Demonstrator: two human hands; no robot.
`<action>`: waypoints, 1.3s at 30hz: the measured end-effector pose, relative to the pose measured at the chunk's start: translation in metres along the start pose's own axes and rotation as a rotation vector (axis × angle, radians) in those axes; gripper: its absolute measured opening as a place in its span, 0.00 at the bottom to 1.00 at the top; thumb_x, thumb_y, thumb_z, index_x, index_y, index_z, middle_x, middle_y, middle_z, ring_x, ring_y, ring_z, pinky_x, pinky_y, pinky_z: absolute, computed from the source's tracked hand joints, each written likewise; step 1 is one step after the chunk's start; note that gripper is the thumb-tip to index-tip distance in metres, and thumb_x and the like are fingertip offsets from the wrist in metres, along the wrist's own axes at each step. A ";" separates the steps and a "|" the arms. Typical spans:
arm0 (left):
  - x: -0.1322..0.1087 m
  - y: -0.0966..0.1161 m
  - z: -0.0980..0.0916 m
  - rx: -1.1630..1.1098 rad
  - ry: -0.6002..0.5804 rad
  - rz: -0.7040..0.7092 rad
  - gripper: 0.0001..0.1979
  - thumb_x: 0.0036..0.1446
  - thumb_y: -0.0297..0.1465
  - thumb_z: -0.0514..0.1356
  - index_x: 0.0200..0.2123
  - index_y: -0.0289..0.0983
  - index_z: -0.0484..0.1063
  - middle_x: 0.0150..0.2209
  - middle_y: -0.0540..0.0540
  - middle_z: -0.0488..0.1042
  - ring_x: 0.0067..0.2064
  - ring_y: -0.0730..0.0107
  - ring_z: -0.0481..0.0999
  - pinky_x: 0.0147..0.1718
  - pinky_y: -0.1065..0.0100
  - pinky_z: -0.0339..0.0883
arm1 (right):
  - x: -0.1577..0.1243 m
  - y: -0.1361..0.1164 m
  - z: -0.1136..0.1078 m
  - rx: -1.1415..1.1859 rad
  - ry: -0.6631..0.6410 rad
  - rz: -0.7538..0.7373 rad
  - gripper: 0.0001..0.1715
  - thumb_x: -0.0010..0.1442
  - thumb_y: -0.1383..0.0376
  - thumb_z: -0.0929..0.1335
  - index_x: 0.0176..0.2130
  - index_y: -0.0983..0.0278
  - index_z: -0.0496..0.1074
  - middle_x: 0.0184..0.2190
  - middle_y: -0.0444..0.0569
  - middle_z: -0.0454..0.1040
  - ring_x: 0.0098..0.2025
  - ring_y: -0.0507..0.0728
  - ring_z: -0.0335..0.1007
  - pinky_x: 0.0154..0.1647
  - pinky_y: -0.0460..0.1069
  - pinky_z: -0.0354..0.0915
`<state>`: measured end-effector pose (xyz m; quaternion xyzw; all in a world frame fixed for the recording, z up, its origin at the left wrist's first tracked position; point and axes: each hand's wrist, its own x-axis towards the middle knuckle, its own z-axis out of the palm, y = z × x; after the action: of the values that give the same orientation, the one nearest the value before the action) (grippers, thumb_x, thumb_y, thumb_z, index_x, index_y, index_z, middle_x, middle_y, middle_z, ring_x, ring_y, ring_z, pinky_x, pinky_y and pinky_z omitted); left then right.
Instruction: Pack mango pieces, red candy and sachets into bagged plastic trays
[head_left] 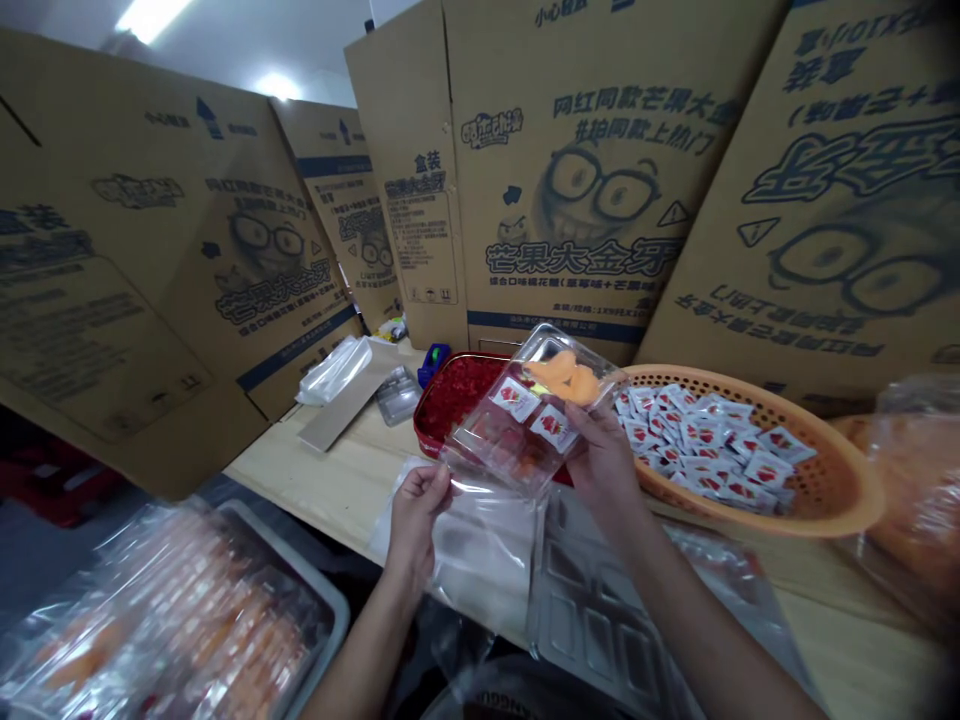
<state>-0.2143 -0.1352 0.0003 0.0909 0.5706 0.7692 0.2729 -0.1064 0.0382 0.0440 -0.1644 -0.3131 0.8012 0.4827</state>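
Note:
My left hand (421, 515) pinches the edge of a clear plastic bag (484, 545) between thumb and fingers. With my right hand (604, 455) I grip a clear plastic tray (541, 348) by its right side, tilted above the table. In the tray lie orange pieces (566, 377) at the far end, two white sachets with red print (514, 398) in the middle, and something reddish at the near end. That near end meets the bag's upper edge; whether it is inside the bag I cannot tell.
An orange basket (862, 500) of similar sachets stands right of a red tub (424, 425) with dark red contents. Empty clear trays (581, 600) lie at the front. Filled bags (187, 610) heap in a grey bin (337, 605) at lower left. Large cardboard boxes (420, 260) wall the back.

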 end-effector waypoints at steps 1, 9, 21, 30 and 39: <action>0.001 0.001 -0.001 -0.002 0.013 0.008 0.14 0.42 0.37 0.67 0.26 0.34 0.69 0.24 0.49 0.75 0.26 0.78 0.70 0.30 0.74 0.60 | 0.001 -0.001 -0.001 -0.006 -0.008 0.002 0.13 0.43 0.69 0.73 0.32 0.62 0.71 0.30 0.42 0.78 0.30 0.50 0.74 0.32 0.45 0.71; -0.007 0.016 0.001 0.106 -0.189 -0.007 0.18 0.40 0.35 0.68 0.34 0.35 0.71 0.28 0.48 0.77 0.30 0.73 0.74 0.33 0.72 0.63 | -0.009 0.001 0.006 -0.065 -0.079 0.118 0.16 0.42 0.68 0.74 0.34 0.62 0.71 0.30 0.44 0.78 0.29 0.52 0.74 0.31 0.47 0.71; -0.008 0.020 -0.001 -0.034 -0.283 -0.114 0.16 0.39 0.33 0.69 0.32 0.34 0.70 0.27 0.49 0.74 0.24 0.74 0.71 0.23 0.73 0.62 | -0.029 0.007 0.016 -0.258 -0.289 0.271 0.26 0.38 0.67 0.76 0.40 0.62 0.70 0.37 0.46 0.76 0.37 0.55 0.73 0.38 0.49 0.69; -0.015 0.020 -0.005 -0.184 -0.189 -0.143 0.17 0.38 0.31 0.70 0.32 0.33 0.70 0.27 0.48 0.75 0.26 0.74 0.73 0.31 0.70 0.66 | -0.028 0.010 0.012 -0.527 -0.438 0.144 0.25 0.43 0.65 0.74 0.43 0.59 0.72 0.37 0.45 0.74 0.37 0.53 0.69 0.36 0.47 0.68; -0.045 0.040 -0.008 -0.078 -0.225 -0.026 0.24 0.35 0.33 0.70 0.40 0.35 0.73 0.32 0.46 0.77 0.32 0.70 0.74 0.34 0.70 0.66 | -0.057 -0.005 0.033 -0.939 -0.805 -0.145 0.10 0.49 0.57 0.70 0.23 0.60 0.77 0.30 0.49 0.73 0.32 0.55 0.69 0.34 0.49 0.66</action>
<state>-0.1930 -0.1738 0.0426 0.1587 0.5073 0.7721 0.3483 -0.0941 -0.0208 0.0700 -0.0224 -0.7997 0.5424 0.2563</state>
